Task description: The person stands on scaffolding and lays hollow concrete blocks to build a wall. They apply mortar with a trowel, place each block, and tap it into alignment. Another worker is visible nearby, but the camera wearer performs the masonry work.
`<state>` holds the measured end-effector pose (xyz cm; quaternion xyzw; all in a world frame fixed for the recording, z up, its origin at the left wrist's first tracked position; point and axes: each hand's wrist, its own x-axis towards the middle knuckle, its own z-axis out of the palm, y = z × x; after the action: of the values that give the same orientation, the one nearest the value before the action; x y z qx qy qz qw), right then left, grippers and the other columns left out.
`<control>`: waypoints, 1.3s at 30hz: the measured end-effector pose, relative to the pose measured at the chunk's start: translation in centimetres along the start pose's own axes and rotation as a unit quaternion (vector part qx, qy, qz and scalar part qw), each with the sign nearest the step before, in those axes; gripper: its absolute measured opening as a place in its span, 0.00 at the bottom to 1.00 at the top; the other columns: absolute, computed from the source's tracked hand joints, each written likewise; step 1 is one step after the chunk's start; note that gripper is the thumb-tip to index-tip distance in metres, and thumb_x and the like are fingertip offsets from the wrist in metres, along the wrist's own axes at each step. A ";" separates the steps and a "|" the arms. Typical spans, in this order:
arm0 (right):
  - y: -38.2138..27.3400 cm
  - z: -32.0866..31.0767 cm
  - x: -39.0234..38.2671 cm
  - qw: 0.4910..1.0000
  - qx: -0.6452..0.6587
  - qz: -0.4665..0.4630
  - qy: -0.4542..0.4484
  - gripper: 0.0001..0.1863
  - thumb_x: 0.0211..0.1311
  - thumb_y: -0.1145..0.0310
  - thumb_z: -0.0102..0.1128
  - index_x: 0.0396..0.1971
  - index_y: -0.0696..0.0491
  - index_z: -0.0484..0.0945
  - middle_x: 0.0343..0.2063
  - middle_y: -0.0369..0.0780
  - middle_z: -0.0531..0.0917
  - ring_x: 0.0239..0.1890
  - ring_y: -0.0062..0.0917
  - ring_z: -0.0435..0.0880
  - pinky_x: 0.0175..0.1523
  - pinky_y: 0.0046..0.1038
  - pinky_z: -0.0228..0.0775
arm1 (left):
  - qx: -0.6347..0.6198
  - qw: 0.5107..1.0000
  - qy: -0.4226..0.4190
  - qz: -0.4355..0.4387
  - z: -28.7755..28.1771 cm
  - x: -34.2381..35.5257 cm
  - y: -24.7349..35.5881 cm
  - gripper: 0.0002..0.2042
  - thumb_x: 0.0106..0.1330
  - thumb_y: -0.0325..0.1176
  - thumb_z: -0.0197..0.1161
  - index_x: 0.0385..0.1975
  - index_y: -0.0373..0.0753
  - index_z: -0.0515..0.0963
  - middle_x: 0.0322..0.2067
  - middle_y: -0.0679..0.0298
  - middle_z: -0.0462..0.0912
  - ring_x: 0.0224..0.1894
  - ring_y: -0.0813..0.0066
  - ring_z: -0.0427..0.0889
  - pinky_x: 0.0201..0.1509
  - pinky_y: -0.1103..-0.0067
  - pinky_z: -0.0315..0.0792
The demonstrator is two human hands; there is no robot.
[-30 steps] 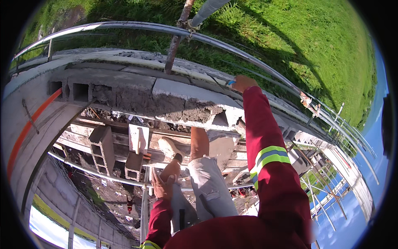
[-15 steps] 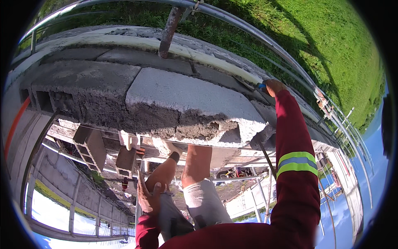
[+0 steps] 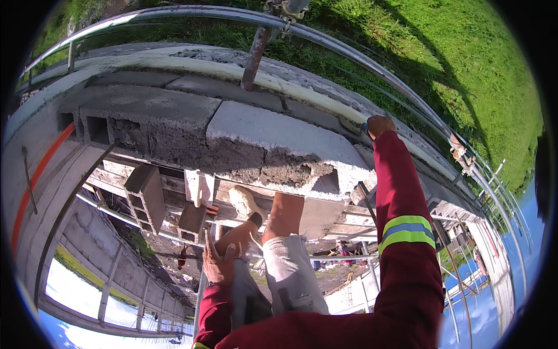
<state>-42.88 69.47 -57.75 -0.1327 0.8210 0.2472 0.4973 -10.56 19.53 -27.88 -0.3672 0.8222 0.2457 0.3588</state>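
Note:
Reaching out to the far right, my right hand [image 3: 381, 125] is closed round the blue handle of a trowel [image 3: 351, 125]. The metal blade lies along the far side of the block wall, over the lower course by the pale edge strip, partly in shadow. Nearer me, a light grey concrete block [image 3: 285, 134] forms the top course, its near face rough with mortar. It butts against a darker hollow block [image 3: 145, 110] on the left. My left hand [image 3: 218, 263] hangs low beside my bent leg, fingers extended and holding nothing.
Scaffold tubes [image 3: 325, 36] curve along the far side, with grass beyond. A rusty post [image 3: 256, 58] rises at the wall's back. An orange pipe [image 3: 40, 174] and bent rebar stand at left. Below are planks and loose hollow blocks [image 3: 145, 198].
The view has shifted, so the wall sits further right in the picture. My right hand still grips the trowel, its blade slightly turned along the wall's far side. My left hand stays low and open.

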 end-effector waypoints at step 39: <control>-37.6 17.4 -69.7 0.600 0.716 0.334 0.125 0.27 0.76 0.46 0.56 0.50 0.59 0.80 0.30 0.53 0.85 0.35 0.53 0.86 0.41 0.49 0.74 | -0.297 0.797 0.245 0.465 -45.9 -3.8 2.8 0.46 0.75 0.47 0.66 0.79 0.26 0.44 0.73 0.38 0.63 0.78 0.48 0.62 0.82 0.57 0.52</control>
<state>20.36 45.21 -13.21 0.5195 0.7762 -0.2903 0.2080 -29.73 -7.81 4.01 -0.0769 0.8412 0.5170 -0.1385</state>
